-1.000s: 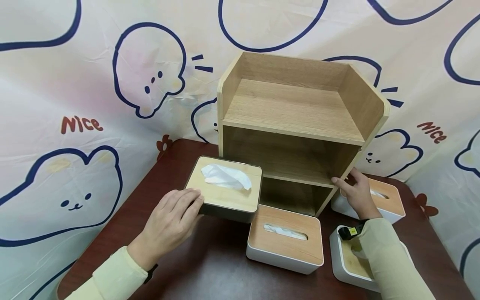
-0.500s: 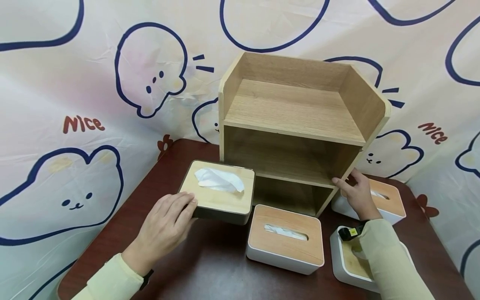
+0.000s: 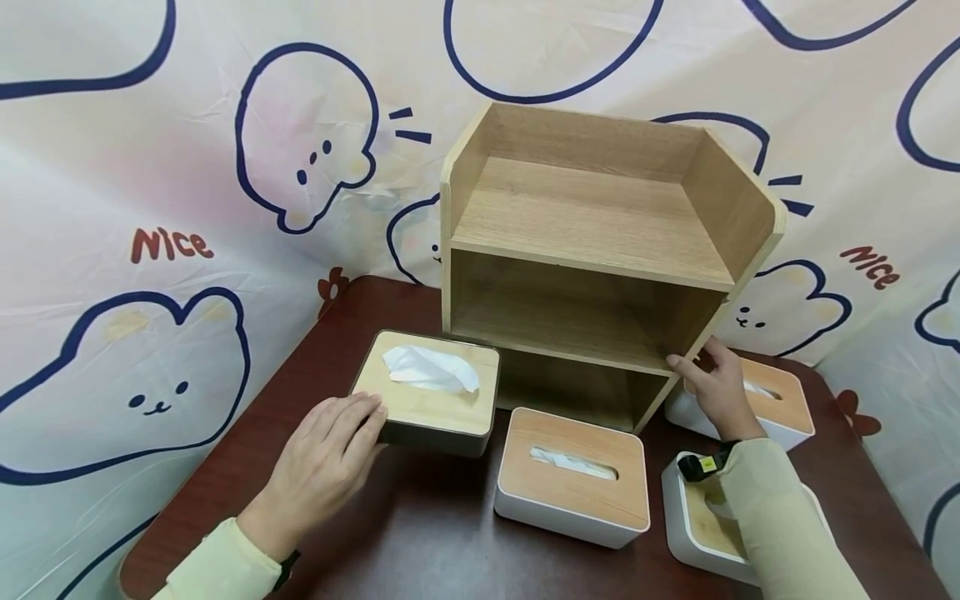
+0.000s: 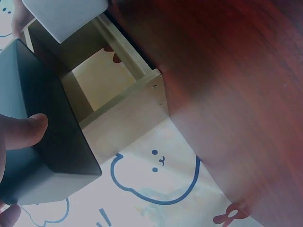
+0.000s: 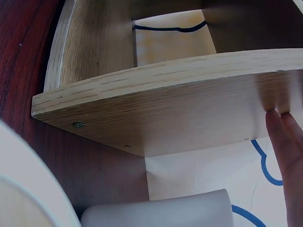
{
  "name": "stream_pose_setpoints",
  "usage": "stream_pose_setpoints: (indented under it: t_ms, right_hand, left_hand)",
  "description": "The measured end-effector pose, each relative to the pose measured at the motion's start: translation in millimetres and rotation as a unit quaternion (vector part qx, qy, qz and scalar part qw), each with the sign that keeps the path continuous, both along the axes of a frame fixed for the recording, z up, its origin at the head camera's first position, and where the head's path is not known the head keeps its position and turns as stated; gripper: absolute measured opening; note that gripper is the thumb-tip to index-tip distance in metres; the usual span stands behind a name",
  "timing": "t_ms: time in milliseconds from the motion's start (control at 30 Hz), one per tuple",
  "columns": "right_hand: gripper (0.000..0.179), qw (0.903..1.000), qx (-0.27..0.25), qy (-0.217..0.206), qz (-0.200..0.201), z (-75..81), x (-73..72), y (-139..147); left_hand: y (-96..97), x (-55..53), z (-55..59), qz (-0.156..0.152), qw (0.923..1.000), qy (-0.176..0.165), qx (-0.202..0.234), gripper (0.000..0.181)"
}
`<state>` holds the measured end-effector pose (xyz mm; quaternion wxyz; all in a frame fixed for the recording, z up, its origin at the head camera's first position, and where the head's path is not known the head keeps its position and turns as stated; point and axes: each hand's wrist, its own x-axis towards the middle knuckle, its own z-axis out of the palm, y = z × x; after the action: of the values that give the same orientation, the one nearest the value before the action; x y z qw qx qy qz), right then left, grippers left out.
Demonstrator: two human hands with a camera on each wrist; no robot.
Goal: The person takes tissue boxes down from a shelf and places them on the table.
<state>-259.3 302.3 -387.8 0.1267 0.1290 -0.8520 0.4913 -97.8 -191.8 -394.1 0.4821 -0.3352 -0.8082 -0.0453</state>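
Observation:
My left hand point(image 3: 326, 458) grips the near left corner of a dark tissue box point(image 3: 435, 437) with a pale wooden lid and a white tissue poking out. Its thumb presses the box's dark side wall in the left wrist view. The box overlaps the lower left front of a wooden shelf point(image 3: 592, 225), and a shadow falls on the tabletop below. At the shelf's right side, my right hand point(image 3: 716, 387) holds the side panel, thumb at the front edge and fingers behind it. The right wrist view shows fingertips point(image 5: 271, 116) against the panel's outer face.
A white tissue box with a wooden lid point(image 3: 573, 467) stands before the shelf. Another such box point(image 3: 776, 396) sits right of the shelf. A white box point(image 3: 693, 529) lies partly under my right forearm. The dark red table point(image 3: 420, 542) meets a patterned cloth backdrop point(image 3: 315, 250).
My left hand has carried the dark tissue box leftward and slightly down in the head view, away from the shelf's front. The right hand keeps its place on the side panel.

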Motion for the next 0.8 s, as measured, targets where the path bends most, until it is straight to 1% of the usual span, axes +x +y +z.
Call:
stream_pose_setpoints:
  t_ms: [133, 267, 567, 800]
  right_hand:
    - [0.058, 1.0000, 0.007, -0.005, -0.002, 0.0, 0.2, 0]
    - [0.058, 1.0000, 0.007, -0.002, -0.002, -0.2, -0.5, 0]
    - [0.058, 1.0000, 0.008, -0.002, -0.002, 0.5, -0.8, 1]
    - [0.059, 0.9999, 0.011, -0.012, -0.004, 0.4, -0.6, 1]
  left_hand:
    - [-1.4, 0.1, -0.6, -0.006, 0.9999, 0.011, -0.001, 0.032]
    - [-3.8, -0.1, -2.3, -0.005, 0.9999, 0.008, -0.007, 0.033]
    - [-10.2, 3.4, -9.7, 0.013, 0.9991, -0.031, -0.027, 0.036]
    - [-12.8, 5.9, -14.5, 0.016, 0.9990, -0.033, -0.026, 0.036]
